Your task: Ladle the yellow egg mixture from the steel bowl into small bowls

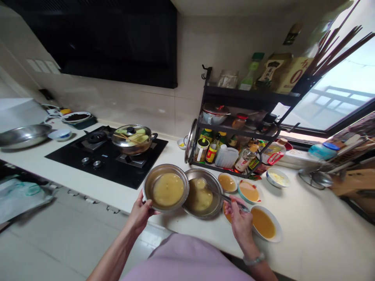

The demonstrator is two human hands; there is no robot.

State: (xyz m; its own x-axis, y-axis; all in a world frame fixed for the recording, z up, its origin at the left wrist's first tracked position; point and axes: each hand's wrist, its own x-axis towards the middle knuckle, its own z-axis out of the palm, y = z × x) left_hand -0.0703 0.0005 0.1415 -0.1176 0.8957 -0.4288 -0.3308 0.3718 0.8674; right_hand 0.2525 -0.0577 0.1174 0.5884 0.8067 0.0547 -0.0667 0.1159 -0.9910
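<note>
- Your left hand (140,212) is closed on the near rim of the left metal bowl (166,188). The thumb lies on the rim and the fingers go under it.
- That bowl has thick yellow liquid in it. It sits at the near edge of the table (307,234). I cannot tell if it rests on the table or if you have lifted it a bit.
- Your right hand (240,220) is closed around the handle of a spoon (225,197). The far end of the spoon is down in the right metal bowl (202,193).
- The right metal bowl touches the left one, side by side. It also holds yellow liquid, with some lumps in it.
- Just right of your right hand is a white bowl (263,222), full of orange-yellow liquid. A bit farther off stand a small yellow bowl (227,182) and a green-rimmed bowl (248,191), both filled too.
- I think the step in hand is spooning or stirring the liquid in the right metal bowl while you steady the left one.
- A next move calls for a flat, slow hold on the left metal bowl, since it is quite full and close to the table edge. The spoon needs to come up level so nothing drips between the bowls.
- Far left on the table is a stove (76,156) with a lidded pot (133,139). Behind the bowls is a black rack (249,97) full of bottles and jars.
</note>
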